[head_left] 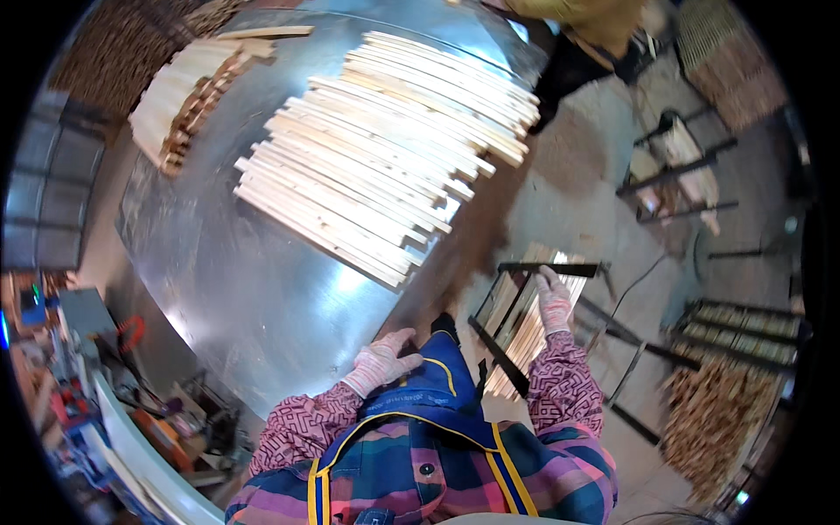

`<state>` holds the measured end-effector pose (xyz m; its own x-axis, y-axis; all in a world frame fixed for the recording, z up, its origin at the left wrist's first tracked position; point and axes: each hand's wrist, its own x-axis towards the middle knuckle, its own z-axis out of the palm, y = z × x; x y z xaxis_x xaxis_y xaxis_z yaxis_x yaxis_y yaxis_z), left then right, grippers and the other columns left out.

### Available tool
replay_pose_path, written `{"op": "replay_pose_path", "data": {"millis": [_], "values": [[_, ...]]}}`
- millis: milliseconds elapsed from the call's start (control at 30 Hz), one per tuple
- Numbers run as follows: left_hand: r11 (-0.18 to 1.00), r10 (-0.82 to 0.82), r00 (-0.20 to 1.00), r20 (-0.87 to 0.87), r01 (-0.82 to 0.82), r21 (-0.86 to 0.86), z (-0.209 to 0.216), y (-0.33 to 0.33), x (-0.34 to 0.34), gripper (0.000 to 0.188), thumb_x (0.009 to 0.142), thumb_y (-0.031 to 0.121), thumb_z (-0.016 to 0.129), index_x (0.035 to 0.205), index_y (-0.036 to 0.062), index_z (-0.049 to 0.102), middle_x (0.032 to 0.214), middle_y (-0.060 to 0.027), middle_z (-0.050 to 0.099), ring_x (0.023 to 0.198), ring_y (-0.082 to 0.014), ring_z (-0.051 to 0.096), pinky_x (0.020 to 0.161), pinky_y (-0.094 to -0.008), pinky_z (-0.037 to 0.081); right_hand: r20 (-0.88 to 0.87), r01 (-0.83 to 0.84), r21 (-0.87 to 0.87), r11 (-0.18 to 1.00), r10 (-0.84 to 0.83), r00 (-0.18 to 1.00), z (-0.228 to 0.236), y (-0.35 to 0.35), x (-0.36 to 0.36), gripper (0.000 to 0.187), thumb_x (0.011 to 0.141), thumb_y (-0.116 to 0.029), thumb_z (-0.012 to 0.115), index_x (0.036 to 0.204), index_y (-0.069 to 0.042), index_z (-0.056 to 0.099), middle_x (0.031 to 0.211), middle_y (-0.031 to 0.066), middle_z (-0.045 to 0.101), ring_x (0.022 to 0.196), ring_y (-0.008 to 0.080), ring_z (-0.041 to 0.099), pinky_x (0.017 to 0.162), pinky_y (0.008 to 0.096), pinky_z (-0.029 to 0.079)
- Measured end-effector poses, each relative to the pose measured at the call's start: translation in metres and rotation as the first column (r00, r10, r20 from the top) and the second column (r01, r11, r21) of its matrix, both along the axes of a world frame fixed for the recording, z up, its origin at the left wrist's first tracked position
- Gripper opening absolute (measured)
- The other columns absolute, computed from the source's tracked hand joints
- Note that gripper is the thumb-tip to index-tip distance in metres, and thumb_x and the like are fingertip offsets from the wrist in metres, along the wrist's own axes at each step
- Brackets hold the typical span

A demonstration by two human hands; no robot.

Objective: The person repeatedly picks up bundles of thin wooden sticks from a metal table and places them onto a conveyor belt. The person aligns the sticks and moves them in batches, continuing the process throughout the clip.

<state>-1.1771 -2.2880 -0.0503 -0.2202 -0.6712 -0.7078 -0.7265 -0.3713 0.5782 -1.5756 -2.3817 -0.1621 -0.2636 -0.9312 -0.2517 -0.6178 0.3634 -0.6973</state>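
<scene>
My left hand [381, 362], in a white and pink knit glove, is over the near edge of the metal table [289, 324], beside my blue apron [429, 381]. Its fingers are apart and it holds nothing. To the right, my gloved right hand [554, 304] has its fingers closed over the upper bar of a black metal rack [516, 268]. Light wood strips [525, 341] lie lengthwise within that rack, partly hidden by my hand and sleeve. On the table, many pale wood strips [376, 149] lie side by side in a slanted layer with uneven ends.
A stack of wood pieces [179, 101] sits at the table's far left. Beyond the table's far right corner stands another person [586, 26]. At right are a heap of short wood pieces [713, 420] and another black rack [678, 175]. Tools and clutter [175, 429] fill the lower left.
</scene>
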Motion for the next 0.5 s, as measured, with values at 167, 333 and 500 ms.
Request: {"op": "replay_pose_path", "data": {"millis": [167,333,500], "values": [[0.971,0.234,0.972,0.03,-0.235,0.032,-0.007,-0.006,0.054,0.08,0.083,0.054,0.064,0.147,0.013,0.04,0.141,-0.0127,0.053,0.128,-0.0298,0.052,0.108,-0.0364,0.04,-0.131,-0.159,-0.146,0.976,0.141,0.981,0.06,-0.114,0.093,0.034,0.091,-0.026,0.064,0.122,-0.011,0.068,0.111,0.0137,0.071,0.106,0.0256,0.066,0.095,0.0349,0.049],[0.753,0.658,0.751,-0.051,-0.657,0.031,-0.041,-0.046,0.079,0.089,0.083,0.044,0.071,0.152,0.006,0.027,0.127,-0.0182,0.061,0.114,-0.0264,0.061,0.096,-0.0351,0.047,-0.146,-0.306,-0.338,0.89,0.271,0.951,0.088,-0.268,0.151,0.04,0.089,-0.03,0.064,0.125,-0.012,0.066,0.113,0.0153,0.069,0.107,0.0305,0.065,0.094,0.0365,0.049],[0.382,0.915,0.353,-0.197,-0.915,0.13,-0.073,-0.111,0.074,0.095,0.086,0.039,0.071,0.151,-0.004,0.017,0.115,-0.0187,0.064,0.099,-0.0232,0.063,0.086,-0.0323,0.051,-0.49,-0.387,-0.059,0.92,0.311,0.815,0.106,-0.435,0.206,0.055,0.088,-0.041,0.059,0.135,-0.014,0.056,0.13,0.0166,0.06,0.116,0.0321,0.06,0.1,0.0395,0.045]]}}
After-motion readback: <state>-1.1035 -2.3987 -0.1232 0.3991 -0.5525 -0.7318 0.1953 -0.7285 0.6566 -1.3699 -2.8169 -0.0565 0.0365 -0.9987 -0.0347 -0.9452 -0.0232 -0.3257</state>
